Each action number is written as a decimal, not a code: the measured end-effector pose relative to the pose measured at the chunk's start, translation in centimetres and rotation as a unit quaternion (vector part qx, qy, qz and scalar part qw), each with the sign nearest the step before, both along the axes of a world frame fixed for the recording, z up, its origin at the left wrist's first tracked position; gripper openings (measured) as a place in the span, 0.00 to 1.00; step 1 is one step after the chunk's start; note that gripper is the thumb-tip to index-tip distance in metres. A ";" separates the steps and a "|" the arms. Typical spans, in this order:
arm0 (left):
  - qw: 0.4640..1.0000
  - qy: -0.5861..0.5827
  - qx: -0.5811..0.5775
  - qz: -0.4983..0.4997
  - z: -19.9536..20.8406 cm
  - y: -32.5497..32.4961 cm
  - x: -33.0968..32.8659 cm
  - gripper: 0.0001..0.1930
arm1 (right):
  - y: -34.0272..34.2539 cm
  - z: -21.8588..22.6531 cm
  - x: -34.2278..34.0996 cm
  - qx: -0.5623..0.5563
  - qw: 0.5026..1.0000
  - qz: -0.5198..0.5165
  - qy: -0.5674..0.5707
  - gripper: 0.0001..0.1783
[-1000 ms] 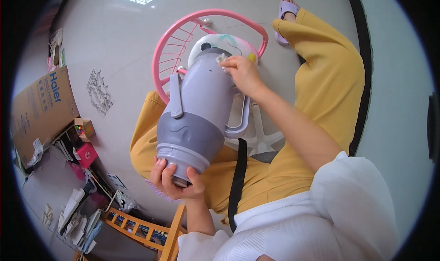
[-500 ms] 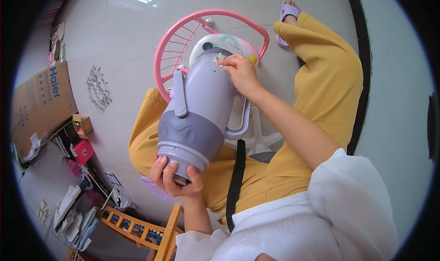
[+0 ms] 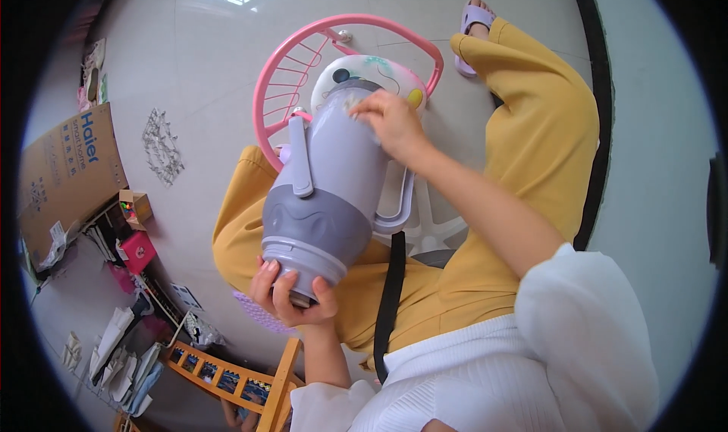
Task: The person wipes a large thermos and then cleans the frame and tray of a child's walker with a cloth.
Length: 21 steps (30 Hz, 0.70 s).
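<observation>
A lavender and grey thermos jug [image 3: 318, 210] lies tilted in front of me, its narrow threaded end toward me and its base over a small chair's seat. My left hand [image 3: 294, 294] is wrapped round that near end. My right hand [image 3: 393, 125] pinches a small white wad of tissue or cloth [image 3: 350, 106] against the jug's upper side, near the base. The wad is blurred and partly hidden by the fingers. A carrying handle [image 3: 300, 159] hangs along the jug's left side, and a fixed side handle [image 3: 402, 204] sticks out on the right.
The small chair has a pink frame [image 3: 267, 72] and a white patterned seat [image 3: 390, 74]. My legs in yellow trousers [image 3: 531, 136] flank the jug. On the left are a cardboard box [image 3: 72, 174], a pink box [image 3: 138, 251] and a wooden chair [image 3: 280, 386]. Crumpled silvery material [image 3: 162, 147] lies on the floor.
My right hand has slid slightly left along the jug with the white wad, its fingers now bent lower over it. The left hand keeps its hold and the jug has barely shifted.
</observation>
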<state>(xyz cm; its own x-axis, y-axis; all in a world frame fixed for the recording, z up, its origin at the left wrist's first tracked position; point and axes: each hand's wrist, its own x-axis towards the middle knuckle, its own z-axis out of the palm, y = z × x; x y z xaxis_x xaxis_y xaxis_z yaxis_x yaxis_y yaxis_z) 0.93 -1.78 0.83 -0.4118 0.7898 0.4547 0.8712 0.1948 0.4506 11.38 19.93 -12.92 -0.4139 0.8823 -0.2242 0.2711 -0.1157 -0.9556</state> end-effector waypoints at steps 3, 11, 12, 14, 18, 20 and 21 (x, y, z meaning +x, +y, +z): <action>1.000 0.002 -0.004 0.014 0.6 -1.0 -0.5 0.15 | -3.9 5.7 -0.4 -0.003 0.996 0.023 0.081 0.06; 1.000 0.004 0.000 -0.018 0.1 0.2 0.0 0.15 | 1.8 -3.1 0.9 -0.006 0.999 -0.025 -0.038 0.05; 1.000 0.003 0.004 -0.021 0.1 0.4 0.0 0.15 | 2.3 -3.2 1.3 -0.049 0.998 -0.016 -0.048 0.06; 1.000 0.003 0.004 -0.018 0.2 0.4 0.0 0.15 | 2.2 -0.9 1.0 -0.084 0.996 -0.013 -0.028 0.06; 1.000 0.008 -0.004 -0.003 0.5 -0.4 -0.3 0.15 | -3.6 6.4 1.4 0.079 0.994 -0.026 0.076 0.07; 1.000 0.011 -0.007 -0.007 0.7 -0.2 -0.3 0.14 | -5.9 8.7 1.3 0.123 0.988 0.017 0.087 0.06; 1.000 0.010 -0.008 -0.005 0.6 -0.3 -0.4 0.14 | -6.4 9.2 1.1 0.145 0.984 0.038 0.092 0.06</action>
<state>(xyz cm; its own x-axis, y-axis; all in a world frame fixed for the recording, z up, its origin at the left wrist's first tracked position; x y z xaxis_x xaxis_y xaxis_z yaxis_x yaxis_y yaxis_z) 0.55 -2.05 1.48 -0.3943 0.8013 0.4499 0.8822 0.1930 0.4294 12.45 13.55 -3.69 -0.4913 0.8631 0.1173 0.0880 0.1832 -0.9791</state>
